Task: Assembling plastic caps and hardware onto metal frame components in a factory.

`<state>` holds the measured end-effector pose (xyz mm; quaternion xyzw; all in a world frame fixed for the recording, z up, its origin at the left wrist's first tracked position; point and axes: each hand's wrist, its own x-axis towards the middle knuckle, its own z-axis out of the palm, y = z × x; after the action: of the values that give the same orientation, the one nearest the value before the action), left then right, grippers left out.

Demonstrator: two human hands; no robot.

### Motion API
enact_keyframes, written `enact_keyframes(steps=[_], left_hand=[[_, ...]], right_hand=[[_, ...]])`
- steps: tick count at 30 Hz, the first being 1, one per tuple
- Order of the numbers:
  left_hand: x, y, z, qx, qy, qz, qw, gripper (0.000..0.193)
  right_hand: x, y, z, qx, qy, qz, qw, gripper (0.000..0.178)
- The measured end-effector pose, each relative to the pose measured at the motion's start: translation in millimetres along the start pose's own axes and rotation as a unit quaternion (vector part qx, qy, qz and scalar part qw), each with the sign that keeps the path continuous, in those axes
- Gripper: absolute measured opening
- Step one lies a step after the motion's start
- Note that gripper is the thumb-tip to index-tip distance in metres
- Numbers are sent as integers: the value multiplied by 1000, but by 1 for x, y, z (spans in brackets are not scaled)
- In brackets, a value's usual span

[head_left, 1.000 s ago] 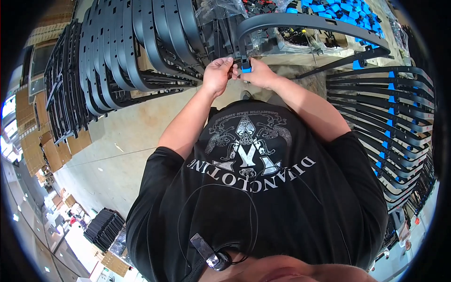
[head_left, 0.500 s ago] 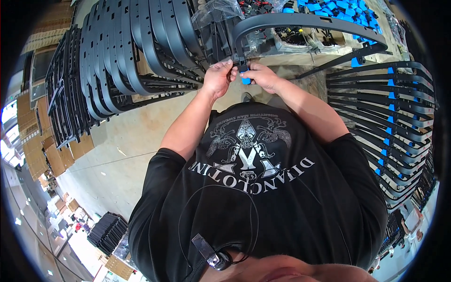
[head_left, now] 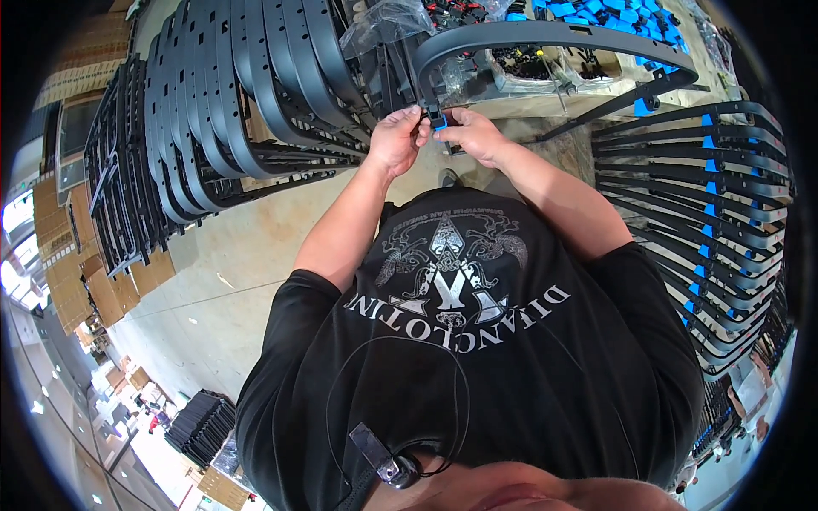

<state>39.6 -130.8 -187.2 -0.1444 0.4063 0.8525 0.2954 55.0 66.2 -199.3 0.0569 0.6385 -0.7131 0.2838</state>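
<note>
A black metal frame (head_left: 520, 36) with rounded bends lies across the top, its near leg pointing down toward me. At that leg's end sits a small blue plastic piece (head_left: 440, 123), partly covered by fingers. My right hand (head_left: 477, 139) grips the blue piece from the right between thumb and fingers. From the left, my left hand (head_left: 397, 143) closes its thumb and curled fingers against the frame's end. Whether the blue piece is around the leg or only against it, I cannot tell.
Large black frames (head_left: 277, 77) hang in a row at left. More frames with blue pieces (head_left: 690, 204) stack at right. Beyond my hands, a workbench (head_left: 511, 106) carries a tray of small black parts (head_left: 554, 81), a blue heap (head_left: 635, 21) and clear plastic film (head_left: 396, 21).
The blue piece has shifted up and shows less below the frame's end. My right hand's fingers have moved slightly with it; my left hand stays nearly in place.
</note>
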Motion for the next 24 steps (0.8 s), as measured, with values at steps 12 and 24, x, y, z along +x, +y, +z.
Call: enact_keyframes(steps=[12, 24], left_hand=[[-4, -15, 31, 195, 177, 50, 963, 35], [-6, -12, 27, 234, 120, 59, 963, 22]], right_hand=[[-1, 2, -1, 7, -12, 71, 997, 48], [-14, -9, -4, 34, -35, 78, 996, 51]])
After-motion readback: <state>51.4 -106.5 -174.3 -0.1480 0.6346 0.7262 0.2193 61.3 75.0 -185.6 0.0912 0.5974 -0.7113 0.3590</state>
